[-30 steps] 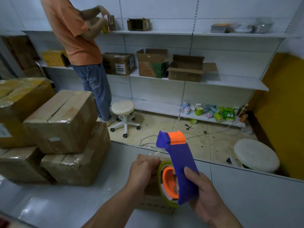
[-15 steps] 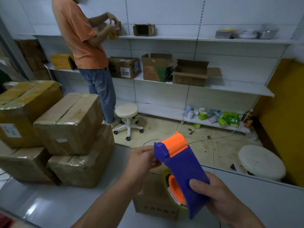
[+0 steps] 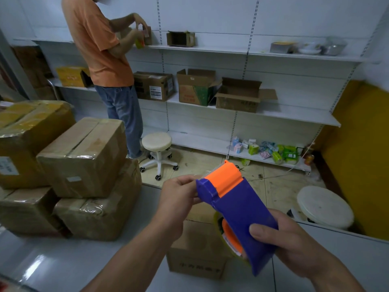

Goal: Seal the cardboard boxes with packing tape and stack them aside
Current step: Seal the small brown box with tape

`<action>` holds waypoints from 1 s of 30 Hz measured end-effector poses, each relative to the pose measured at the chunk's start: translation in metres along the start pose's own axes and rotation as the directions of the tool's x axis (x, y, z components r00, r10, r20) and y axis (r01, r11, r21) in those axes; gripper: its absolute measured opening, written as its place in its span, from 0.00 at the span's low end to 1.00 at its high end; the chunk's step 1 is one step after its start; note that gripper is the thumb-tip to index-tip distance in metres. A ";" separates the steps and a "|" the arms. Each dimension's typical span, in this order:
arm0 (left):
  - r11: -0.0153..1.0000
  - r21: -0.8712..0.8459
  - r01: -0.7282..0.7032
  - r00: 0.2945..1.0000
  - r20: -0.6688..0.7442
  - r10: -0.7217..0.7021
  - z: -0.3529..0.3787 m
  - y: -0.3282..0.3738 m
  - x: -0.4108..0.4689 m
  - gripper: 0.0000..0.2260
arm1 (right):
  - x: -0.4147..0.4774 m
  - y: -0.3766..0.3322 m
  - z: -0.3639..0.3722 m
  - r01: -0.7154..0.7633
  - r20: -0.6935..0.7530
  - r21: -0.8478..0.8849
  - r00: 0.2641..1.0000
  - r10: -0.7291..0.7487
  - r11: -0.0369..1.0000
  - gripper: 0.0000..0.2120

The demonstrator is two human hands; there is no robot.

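My right hand [image 3: 294,247] grips a blue and orange tape dispenser [image 3: 237,209], tilted with its orange cutter end up and left. At that cutter end my left hand [image 3: 179,197] pinches the clear tape end. A small cardboard box [image 3: 197,251] stands on the grey counter [image 3: 63,260] below the dispenser, partly hidden by my hands. Several tape-wrapped cardboard boxes [image 3: 84,157] are stacked on the counter at the left.
A person in an orange shirt [image 3: 101,43] stands at white shelves [image 3: 273,114] holding open cartons. A white stool [image 3: 156,144] and a white round lid [image 3: 324,207] sit on the floor beyond the counter. A yellow wall [image 3: 362,154] is at the right.
The dispenser has risen and tilted, its cutter end now higher. My left hand moved from the tape roll up to the cutter end. The view shifted so the small box shows below.
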State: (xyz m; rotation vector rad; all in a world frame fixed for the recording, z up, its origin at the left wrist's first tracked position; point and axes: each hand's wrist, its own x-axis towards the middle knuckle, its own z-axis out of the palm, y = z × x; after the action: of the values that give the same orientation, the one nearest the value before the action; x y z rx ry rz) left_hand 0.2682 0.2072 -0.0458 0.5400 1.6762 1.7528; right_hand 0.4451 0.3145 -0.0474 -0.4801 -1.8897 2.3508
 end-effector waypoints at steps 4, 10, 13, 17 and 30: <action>0.999 -0.022 -0.024 0.999 -0.022 0.023 0.000 0.007 0.007 0.06 | -0.001 0.000 -0.001 -0.045 -0.052 -0.069 0.998 0.042 0.997 0.32; 0.999 -0.004 -0.047 0.999 0.019 0.047 0.005 0.014 0.014 0.06 | -0.007 -0.011 -0.007 -0.077 -0.087 -0.125 0.994 0.066 0.989 0.33; 0.998 -0.001 -0.062 0.997 0.048 0.062 0.007 0.015 0.014 0.06 | -0.011 -0.013 -0.011 -0.093 -0.091 -0.136 0.993 0.081 0.986 0.32; 0.996 -0.062 -0.060 0.995 0.073 0.065 0.012 0.019 0.012 0.05 | -0.018 -0.018 -0.015 -0.094 -0.093 -0.147 0.992 0.081 0.985 0.32; 0.983 -0.185 0.006 0.999 -0.037 -0.013 0.025 0.009 0.022 0.04 | -0.030 -0.016 -0.030 -0.116 -0.149 -0.175 0.985 0.090 0.978 0.30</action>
State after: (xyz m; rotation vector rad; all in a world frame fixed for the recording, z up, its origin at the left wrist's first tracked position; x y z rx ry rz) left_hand 0.2685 0.2405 -0.0376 0.4164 1.5180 1.8989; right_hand 0.4803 0.3387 -0.0323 -0.7570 -2.0702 2.1464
